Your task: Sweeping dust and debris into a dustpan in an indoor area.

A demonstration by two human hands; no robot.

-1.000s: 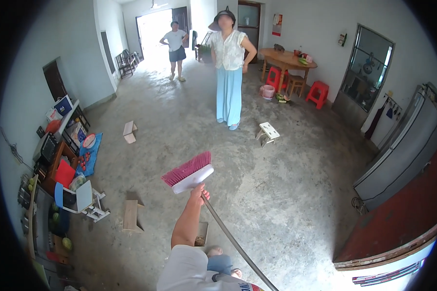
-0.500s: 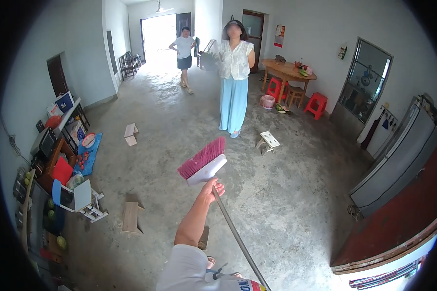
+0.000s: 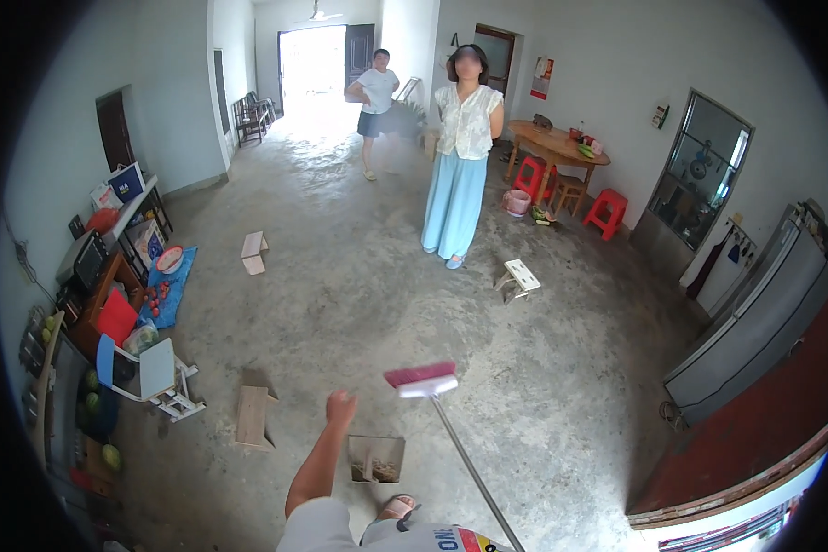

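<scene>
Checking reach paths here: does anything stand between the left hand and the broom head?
Nothing visible does: floor shows between the left hand and the broom head. The dustpan sits lower in view.

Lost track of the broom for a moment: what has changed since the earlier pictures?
The left hand has let go of the broom near its head and is now apart from it, to its left. The broom's head has moved lower and rightward in the picture. The white stool and blue-and-white chair stayed put.

The broom head (image 3: 428, 390) is white, its bristles (image 3: 420, 373) magenta, its handle (image 3: 467, 454) grey, the floor (image 3: 340, 304) mottled grey.
</scene>
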